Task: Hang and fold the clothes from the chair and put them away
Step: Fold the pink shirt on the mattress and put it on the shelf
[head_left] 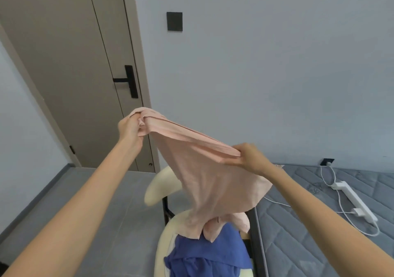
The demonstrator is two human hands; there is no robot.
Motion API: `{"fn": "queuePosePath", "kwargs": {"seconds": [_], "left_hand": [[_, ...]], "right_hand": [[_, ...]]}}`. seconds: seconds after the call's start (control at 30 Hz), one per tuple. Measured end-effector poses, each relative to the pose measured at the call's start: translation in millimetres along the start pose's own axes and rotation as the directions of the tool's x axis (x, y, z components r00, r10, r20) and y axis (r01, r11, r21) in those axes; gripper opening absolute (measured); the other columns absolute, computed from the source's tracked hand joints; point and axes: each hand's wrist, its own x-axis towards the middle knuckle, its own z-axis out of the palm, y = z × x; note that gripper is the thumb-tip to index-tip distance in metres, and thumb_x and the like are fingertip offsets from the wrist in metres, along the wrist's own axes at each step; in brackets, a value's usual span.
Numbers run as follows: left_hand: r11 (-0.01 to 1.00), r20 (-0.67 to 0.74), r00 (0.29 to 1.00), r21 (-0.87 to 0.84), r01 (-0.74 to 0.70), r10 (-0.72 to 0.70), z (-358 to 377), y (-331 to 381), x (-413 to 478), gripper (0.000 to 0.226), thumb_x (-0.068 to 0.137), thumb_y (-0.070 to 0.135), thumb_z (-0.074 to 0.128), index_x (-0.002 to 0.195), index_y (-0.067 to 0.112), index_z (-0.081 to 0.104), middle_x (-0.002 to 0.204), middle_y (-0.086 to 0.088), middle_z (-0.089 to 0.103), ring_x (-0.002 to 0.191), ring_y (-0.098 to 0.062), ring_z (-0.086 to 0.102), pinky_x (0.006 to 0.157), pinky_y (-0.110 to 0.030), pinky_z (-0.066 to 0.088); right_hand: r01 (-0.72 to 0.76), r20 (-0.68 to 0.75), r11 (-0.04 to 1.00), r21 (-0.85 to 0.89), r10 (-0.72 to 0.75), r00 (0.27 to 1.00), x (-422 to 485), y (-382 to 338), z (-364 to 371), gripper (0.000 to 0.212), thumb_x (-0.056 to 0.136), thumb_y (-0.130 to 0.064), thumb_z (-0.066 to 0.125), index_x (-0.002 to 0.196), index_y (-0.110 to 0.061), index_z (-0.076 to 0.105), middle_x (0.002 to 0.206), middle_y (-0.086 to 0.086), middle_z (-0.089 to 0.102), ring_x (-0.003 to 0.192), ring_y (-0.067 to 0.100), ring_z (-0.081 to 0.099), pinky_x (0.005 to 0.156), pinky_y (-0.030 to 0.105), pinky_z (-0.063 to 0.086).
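Both hands pinch a pink garment above the chair: left hand bunching one corner, right hand clamping the other.

The pink garment is soft matt cloth; the blue garment likewise; the mattress is quilted fabric.

Above the chair you see a plain pale pink garment; the chair itself is cream with a black frame. On its seat the blue garment is plain too. Right of the chair the mattress is grey-blue with a quilted diamond pattern, and the power strip is white. Behind the chair the door is taupe, its handle black.
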Motion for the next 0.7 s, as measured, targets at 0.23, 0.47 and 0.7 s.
{"fn": "queuePosePath", "kwargs": {"seconds": [0.23,0.47,0.7], "left_hand": [[0.991,0.095,0.993,0.123,0.062,-0.073,20.4,-59.2,-5.0,0.033,0.087,-0.003,0.039,0.066,0.013,0.059,0.046,0.006,0.056,0.050,-0.008,0.052,0.046,-0.017,0.039],[0.967,0.108,0.981,0.215,0.134,-0.160,64.8,-128.0,-29.1,0.031,0.078,-0.002,0.037,0.062,0.018,0.056,0.045,0.008,0.053,0.056,-0.013,0.046,0.053,-0.023,0.034],[0.924,0.324,0.917,0.369,0.102,-0.231,140.8,-170.8,-77.0,0.029,0.078,0.000,0.039,0.064,0.018,0.058,0.064,-0.001,0.049,0.059,-0.014,0.047,0.052,-0.024,0.033]], "right_hand": [[-0.297,0.226,0.768,-0.568,0.493,0.841,-48.1,34.7,-3.2,0.027,0.075,-0.021,0.071,0.071,-0.014,0.044,0.071,-0.001,0.045,0.068,0.017,0.049,0.060,0.025,0.045],[-0.511,0.027,0.571,-0.642,0.684,0.729,-89.6,68.9,-52.5,0.021,0.090,-0.013,0.044,0.110,-0.011,0.052,0.124,0.011,0.058,0.100,0.029,0.057,0.074,0.033,0.038],[-0.744,-0.390,0.510,-0.433,0.637,0.664,-155.5,131.1,-102.5,0.022,0.091,-0.010,0.044,0.107,-0.006,0.058,0.118,0.012,0.059,0.106,0.033,0.057,0.072,0.035,0.038]]}}
